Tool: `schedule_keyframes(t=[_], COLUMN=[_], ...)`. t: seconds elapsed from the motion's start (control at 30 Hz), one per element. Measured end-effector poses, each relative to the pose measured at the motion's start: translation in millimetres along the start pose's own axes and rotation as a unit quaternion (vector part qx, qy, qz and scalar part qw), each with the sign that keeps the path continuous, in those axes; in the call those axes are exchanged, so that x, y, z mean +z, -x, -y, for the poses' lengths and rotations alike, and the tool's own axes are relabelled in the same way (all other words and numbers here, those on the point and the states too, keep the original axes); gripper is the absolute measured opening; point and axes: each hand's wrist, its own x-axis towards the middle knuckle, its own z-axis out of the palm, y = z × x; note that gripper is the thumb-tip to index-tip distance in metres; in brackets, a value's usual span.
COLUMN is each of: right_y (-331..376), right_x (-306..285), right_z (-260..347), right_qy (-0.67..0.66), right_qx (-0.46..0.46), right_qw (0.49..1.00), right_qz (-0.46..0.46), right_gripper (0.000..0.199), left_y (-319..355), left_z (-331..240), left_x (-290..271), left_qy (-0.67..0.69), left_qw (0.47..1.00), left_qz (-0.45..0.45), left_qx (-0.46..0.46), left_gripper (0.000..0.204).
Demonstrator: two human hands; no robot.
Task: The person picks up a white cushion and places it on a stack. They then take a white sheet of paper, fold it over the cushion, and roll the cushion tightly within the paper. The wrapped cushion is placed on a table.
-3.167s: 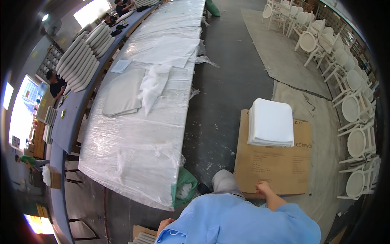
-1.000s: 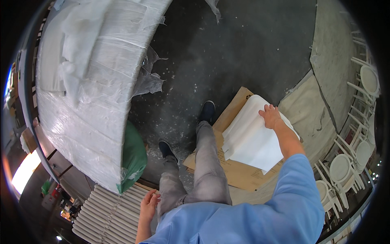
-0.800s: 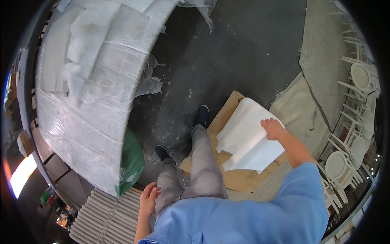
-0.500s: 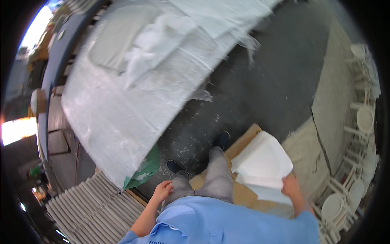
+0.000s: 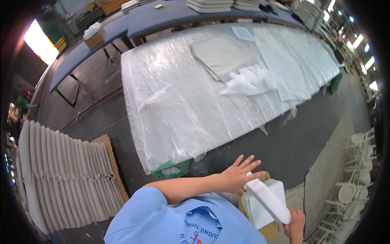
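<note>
A white foam pad (image 5: 269, 200) is clamped in the right hand (image 5: 295, 226), while the left hand (image 5: 237, 177), fingers (image 5: 248, 162) spread apart, is pressed against its upper end above the stack (image 5: 260, 207).

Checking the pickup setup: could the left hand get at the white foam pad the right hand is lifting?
Probably yes. The left hand is open, fingers spread, right at the upper end of the white foam pad, with nothing between them. The right hand grips the lower end.

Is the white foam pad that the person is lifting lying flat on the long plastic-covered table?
No: the white foam pad is tilted up off the stack, between the left hand and right hand, away from the table.
</note>
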Motion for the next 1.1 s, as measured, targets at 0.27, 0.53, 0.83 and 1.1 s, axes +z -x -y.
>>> schedule_keyframes(t=[0.27,0.53,0.83,1.1], right_y=[-119,-224,-239,-282], right_x=[-88,-131,36,121], right_z=[190,426,431,236], right_qy=[-0.011,-0.146,-0.118,-0.251], right_qx=[-0.309,-0.586,-0.560,-0.222], right_qw=[0.942,0.769,0.818,0.921], right_qz=[-0.133,-0.212,0.053,0.199], right_gripper=[0.078,0.074,0.043,0.042], left_y=[167,271,328,306], left_z=[25,32,137,153], left_x=[-29,-14,1,38], left_qy=[0.090,0.392,0.243,0.124], left_qw=[0.966,0.750,0.724,0.742], left_qz=[-0.154,-0.405,-0.364,-0.204], left_qx=[-0.187,-0.346,-0.533,-0.626], left_gripper=[0.075,0.053,0.076,0.070])
